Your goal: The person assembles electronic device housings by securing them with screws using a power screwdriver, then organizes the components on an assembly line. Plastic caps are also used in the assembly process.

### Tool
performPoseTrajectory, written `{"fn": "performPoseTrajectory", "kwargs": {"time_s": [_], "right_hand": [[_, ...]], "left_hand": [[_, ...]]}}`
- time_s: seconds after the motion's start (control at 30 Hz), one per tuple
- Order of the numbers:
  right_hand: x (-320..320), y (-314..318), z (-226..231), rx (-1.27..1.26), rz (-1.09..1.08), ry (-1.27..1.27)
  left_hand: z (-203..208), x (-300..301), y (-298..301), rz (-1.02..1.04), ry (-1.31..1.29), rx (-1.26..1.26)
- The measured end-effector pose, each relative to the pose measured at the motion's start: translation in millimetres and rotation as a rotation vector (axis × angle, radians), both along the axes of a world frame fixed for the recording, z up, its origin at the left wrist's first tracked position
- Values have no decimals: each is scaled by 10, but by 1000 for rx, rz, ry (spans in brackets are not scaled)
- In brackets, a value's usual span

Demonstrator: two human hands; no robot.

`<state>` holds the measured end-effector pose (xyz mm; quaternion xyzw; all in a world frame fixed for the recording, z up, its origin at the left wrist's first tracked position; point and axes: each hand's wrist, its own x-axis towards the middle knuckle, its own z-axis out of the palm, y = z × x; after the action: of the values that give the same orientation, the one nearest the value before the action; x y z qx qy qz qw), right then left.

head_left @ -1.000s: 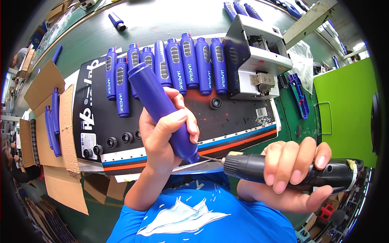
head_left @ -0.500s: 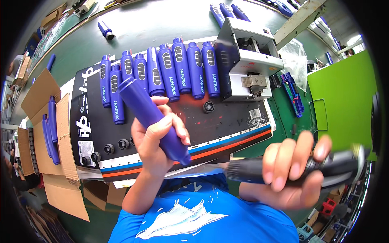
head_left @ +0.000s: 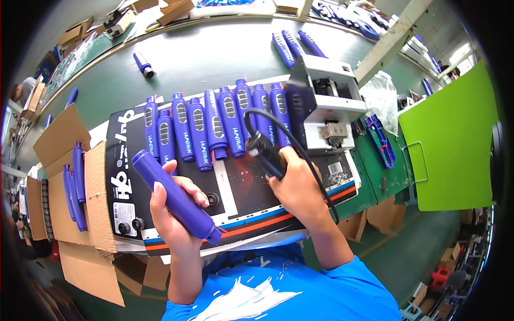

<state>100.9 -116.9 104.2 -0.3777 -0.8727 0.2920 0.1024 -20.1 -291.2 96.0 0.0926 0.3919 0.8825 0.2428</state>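
A plain blue-purple tube-shaped housing (head_left: 174,195) lies slanted across the palm of my left hand (head_left: 174,224), held between thumb and fingers. Its narrower lower end points toward my body. Closed around a black corded hand tool (head_left: 270,158) is my right hand (head_left: 300,184), over the right part of the black printed mat. The tool looks like an electric screwdriver; its cable arches over my wrist, and its lower end is hidden by the hand. A black ring-shaped cap (head_left: 213,199) sits on the mat just right of my left fingers.
Several blue-purple housings with oval button panels (head_left: 230,120) lie in a row beyond my hands. A white and black machine (head_left: 334,104) stands right of them. An open cardboard box (head_left: 99,187) is at left, a green panel (head_left: 447,144) at right. More black caps (head_left: 138,223) lie at the mat's left.
My right hand has swung left and away from me, carrying the corded tool from the right side to over the mat. My left hand has moved slightly left and lower with the housing.
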Motion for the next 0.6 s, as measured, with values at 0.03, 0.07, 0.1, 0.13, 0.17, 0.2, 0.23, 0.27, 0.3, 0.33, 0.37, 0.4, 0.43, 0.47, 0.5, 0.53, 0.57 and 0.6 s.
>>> {"fn": "performPoseTrajectory", "kwargs": {"time_s": [0.03, 0.07, 0.1, 0.13, 0.17, 0.2, 0.23, 0.27, 0.3, 0.33, 0.37, 0.4, 0.43, 0.47, 0.5, 0.53, 0.57, 0.6], "right_hand": [[14, -41, 27, -72, 49, 7], [33, -111, 22, -89, 90, 11], [51, -167, 13, -108, 130, 15], [68, -193, 11, -89, 131, 45], [88, -221, 5, -104, 133, 54], [114, -245, 3, -84, 84, 189], [154, -265, 15, -63, 32, 323], [237, -260, 95, -91, 28, 320], [336, -244, 174, -208, 33, 339], [431, -232, 207, -325, 69, 360], [511, -233, 216, -439, 107, 384], [555, -273, 136, -532, 126, 482], [630, -285, 138, -763, 173, 441], [640, -334, 103, -792, 197, 522], [616, -386, 58, -819, 222, 604], [629, -392, 34, -853, 237, 601], [640, -382, 60, -848, 263, 589], [649, -383, 88, -862, 233, 581]], "left_hand": [[-3, -3, 12, 15, 9, -5], [7, 2, 39, 15, 2, 67], [14, 4, 66, 13, -4, 138], [11, -6, 80, -19, -22, 191], [34, 11, 103, -14, -53, 208], [53, 10, 113, -13, -34, 188], [65, 3, 113, -14, -15, 168], [67, 9, 119, -16, -5, 172], [73, 31, 152, -23, -6, 165], [86, 58, 195, 8, 5, 188], [99, 92, 254, 38, 19, 214], [107, 142, 326, 81, 63, 226], [97, 173, 388, 113, 97, 239], [112, 225, 486, 127, 110, 257], [129, 286, 583, 140, 123, 274], [123, 350, 659, 122, 121, 275], [90, 401, 724, 119, 187, 258], [55, 443, 777, 115, 254, 242]]}}
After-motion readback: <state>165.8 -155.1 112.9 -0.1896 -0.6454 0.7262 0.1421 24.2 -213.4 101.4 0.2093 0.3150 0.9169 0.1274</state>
